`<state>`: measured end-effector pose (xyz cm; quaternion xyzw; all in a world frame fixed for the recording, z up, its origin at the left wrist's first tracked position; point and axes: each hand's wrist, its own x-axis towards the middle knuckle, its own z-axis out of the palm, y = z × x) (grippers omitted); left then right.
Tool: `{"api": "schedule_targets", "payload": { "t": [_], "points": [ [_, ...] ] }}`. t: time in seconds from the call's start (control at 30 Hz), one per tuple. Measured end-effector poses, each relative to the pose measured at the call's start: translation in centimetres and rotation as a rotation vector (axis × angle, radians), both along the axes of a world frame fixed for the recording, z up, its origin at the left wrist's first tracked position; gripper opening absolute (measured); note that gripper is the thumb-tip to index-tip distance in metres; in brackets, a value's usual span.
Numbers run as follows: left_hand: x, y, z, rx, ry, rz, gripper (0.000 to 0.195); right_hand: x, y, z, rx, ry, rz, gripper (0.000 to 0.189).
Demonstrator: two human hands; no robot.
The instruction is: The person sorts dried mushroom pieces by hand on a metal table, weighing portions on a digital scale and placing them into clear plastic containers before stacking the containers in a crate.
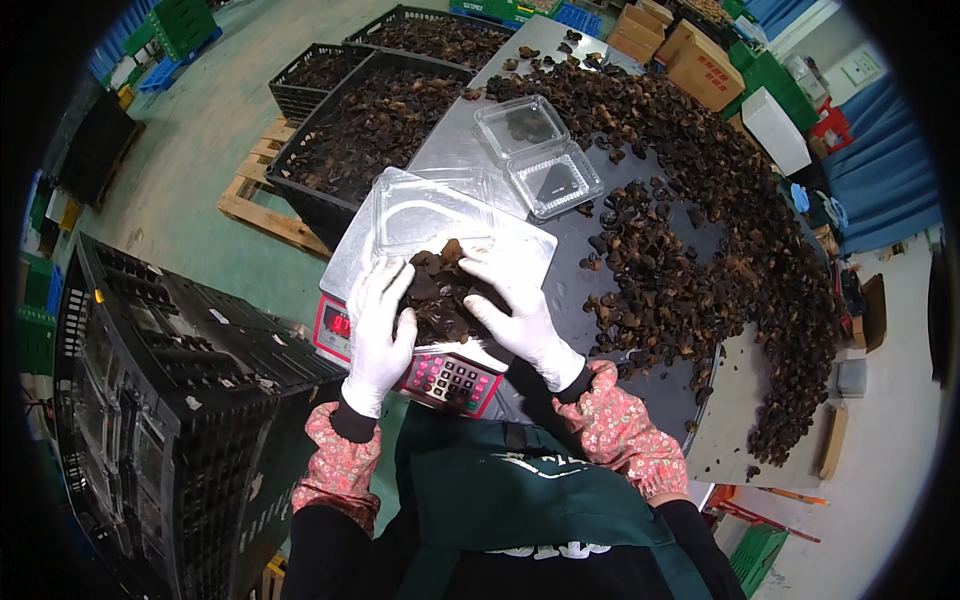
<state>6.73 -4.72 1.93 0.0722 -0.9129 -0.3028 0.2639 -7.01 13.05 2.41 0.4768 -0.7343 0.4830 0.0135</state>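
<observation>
My left hand and my right hand, both in white gloves, cup a heap of dark wood ear mushrooms from either side. The heap lies in the base of a clear plastic clamshell box, mostly hidden by the mushrooms and hands. Its lid stands open on the far side. Beneath is the metal platform of a digital scale with a keypad. My left hand partly covers its red display. A second clamshell box sits open beyond the scale, and mushrooms show through its upper half.
Loose wood ears spread across the table at right and far side. Black crates of mushrooms stand at far left on a wooden pallet. Close on my left rises a black crate holding clear boxes. Cardboard boxes stand beyond the table.
</observation>
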Motion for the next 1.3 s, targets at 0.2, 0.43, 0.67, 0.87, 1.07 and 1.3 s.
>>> {"api": "schedule_targets", "payload": {
  "t": [0.2, 0.43, 0.67, 0.87, 1.07, 1.3],
  "points": [
    [-0.9, 1.1, 2.6, -0.143, -0.028, -0.081, 0.066, 0.3, 0.8, -0.7, -0.045, 0.033, -0.118, 0.025],
    [-0.7, 1.1, -0.1, -0.177, -0.013, 0.002, 0.045, 0.4, 0.3, -1.6, -0.101, -0.154, -0.137, 0.007],
    [-0.9, 1.4, -0.5, -0.077, 0.104, 0.020, 0.059, -2.9, -3.8, 0.5, 0.116, 0.189, -0.228, 0.036],
    [-0.8, 1.5, -0.6, -0.053, 0.092, 0.037, 0.050, -4.0, -5.3, 0.9, 0.024, 0.049, -0.151, 0.021],
    [-0.4, 2.5, 1.0, -0.110, 0.082, 0.095, 0.046, -3.9, 1.7, 1.9, -0.254, -0.986, -0.083, 0.017],
    [-3.4, 5.9, 2.1, -0.305, 0.096, 0.116, 0.024, -1.7, 11.5, -1.2, -0.577, -1.255, -0.161, 0.025]
  ]
}}
